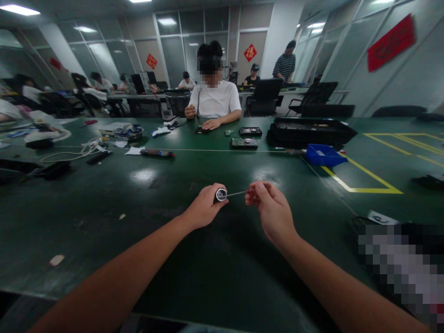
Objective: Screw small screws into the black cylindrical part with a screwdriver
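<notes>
My left hand [201, 208] is closed around a short dark cylinder with a silver rim [221, 194]. The cylinder's round end faces me, and metal parts show inside the rim. In the fingertips of my right hand [272, 208] is a thin metal rod [237, 193], pinched at its right end. The rod points left, and its tip meets the rim or opening of the cylinder; whether it goes inside I cannot tell. Both hands are over the near middle of the green table [194, 277].
Across the table a person in a white shirt [215, 99] handles small parts. Before them lie a hard drive with a green board [244, 143] and a second drive [250, 131]. A blue bin [325, 155], long black tray [308, 133] and pen-like tool [157, 153] lie farther out.
</notes>
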### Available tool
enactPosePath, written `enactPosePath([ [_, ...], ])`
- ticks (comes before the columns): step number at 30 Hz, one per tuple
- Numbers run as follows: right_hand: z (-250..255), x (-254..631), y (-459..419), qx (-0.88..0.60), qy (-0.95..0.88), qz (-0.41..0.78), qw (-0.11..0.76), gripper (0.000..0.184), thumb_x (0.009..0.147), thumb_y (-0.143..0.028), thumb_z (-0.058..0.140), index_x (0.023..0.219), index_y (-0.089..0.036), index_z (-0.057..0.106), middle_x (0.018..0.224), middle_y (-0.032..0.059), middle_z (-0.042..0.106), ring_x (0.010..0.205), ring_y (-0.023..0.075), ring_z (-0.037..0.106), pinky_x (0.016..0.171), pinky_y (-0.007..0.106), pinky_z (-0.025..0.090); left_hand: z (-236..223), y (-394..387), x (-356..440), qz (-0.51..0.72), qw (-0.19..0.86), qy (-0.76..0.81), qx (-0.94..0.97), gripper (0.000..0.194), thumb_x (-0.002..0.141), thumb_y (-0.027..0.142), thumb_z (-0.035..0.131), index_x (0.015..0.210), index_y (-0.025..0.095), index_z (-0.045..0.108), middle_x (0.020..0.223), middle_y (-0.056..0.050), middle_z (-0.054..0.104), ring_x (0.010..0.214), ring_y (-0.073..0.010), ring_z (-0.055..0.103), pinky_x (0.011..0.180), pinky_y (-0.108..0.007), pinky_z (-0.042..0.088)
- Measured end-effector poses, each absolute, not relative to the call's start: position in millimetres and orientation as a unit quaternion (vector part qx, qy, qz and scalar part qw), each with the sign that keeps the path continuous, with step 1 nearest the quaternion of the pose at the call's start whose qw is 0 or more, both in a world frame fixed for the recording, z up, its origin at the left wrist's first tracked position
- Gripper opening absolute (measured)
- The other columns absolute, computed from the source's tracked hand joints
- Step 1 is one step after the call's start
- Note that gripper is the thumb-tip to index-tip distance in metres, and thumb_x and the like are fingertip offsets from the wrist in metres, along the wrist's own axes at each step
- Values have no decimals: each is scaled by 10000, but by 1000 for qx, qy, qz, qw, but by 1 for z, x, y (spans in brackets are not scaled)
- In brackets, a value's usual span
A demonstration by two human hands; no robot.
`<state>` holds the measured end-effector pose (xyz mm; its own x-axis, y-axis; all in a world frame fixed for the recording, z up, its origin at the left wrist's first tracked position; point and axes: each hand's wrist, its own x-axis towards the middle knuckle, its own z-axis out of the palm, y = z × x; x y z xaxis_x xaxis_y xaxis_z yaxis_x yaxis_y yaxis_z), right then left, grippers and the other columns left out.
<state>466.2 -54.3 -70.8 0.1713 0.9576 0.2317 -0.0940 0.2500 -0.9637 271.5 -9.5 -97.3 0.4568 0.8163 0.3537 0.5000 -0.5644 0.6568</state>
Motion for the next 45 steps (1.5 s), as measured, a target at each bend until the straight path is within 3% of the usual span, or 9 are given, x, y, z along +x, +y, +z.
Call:
enactPosePath([
  [4,-67,465,-61,-460,-546,331,618,203,954,-402,539,970,-212,608,849,38,669,747,166,649,711,337,555,-96,-10,271,336,242,403,816,150,921,250,587,1059,208,544,978,-27,604,896,-204,552,801,-347,418],
  [12,-60,465,-70,-506,-652,207,526,203,975,-387,522,1025,-211,610,838,43,720,762,185,697,705,330,533,-97,-10,271,334,241,407,816,143,923,263,592,1046,210,542,979,-28,610,901,-206,555,797,-341,416],
  [18,-55,468,-73,-532,-701,90,466,236,891,-437,659,824,-212,634,682,8,701,567,149,641,547,274,460,-97,-10,270,332,243,401,819,166,935,312,579,1054,203,539,962,-35,601,895,-212,554,774,-335,420],
  [23,-56,467,-73,-496,-727,87,466,158,933,-349,604,976,-203,646,832,38,736,701,166,696,628,279,514,-99,-9,270,327,241,404,819,166,933,313,584,1051,204,540,956,-31,606,894,-212,557,778,-335,422],
  [27,-55,466,-74,-452,-758,85,463,225,948,-246,528,1148,-167,595,985,84,718,868,186,705,778,313,541,-99,-8,271,333,238,403,818,144,926,287,593,1034,207,541,951,-25,614,883,-207,562,778,-333,422],
  [34,-53,467,-75,-478,-757,84,438,196,993,-304,472,1050,-194,624,778,27,684,669,160,655,639,296,486,-100,-7,271,328,239,402,821,147,924,293,599,1032,209,546,960,-24,615,896,-209,563,791,-339,425],
  [38,-53,467,-76,-464,-762,89,443,264,977,-258,467,1209,-178,565,903,62,689,811,190,672,732,325,505,-98,-8,270,327,236,404,821,143,925,273,597,1041,210,542,956,-21,614,888,-205,564,785,-337,426],
  [42,-54,468,-78,-463,-767,108,430,232,994,-285,446,1136,-196,607,882,56,687,792,192,665,731,344,494,-97,-9,270,318,237,408,823,143,925,274,596,1040,210,541,955,-24,619,886,-207,569,783,-341,435],
  [45,-57,467,-75,-478,-711,173,486,228,981,-318,489,1155,-204,583,873,49,693,800,198,679,733,349,506,-97,-8,271,320,236,411,821,133,920,258,599,1031,211,544,952,-25,621,888,-208,572,785,-343,441],
])
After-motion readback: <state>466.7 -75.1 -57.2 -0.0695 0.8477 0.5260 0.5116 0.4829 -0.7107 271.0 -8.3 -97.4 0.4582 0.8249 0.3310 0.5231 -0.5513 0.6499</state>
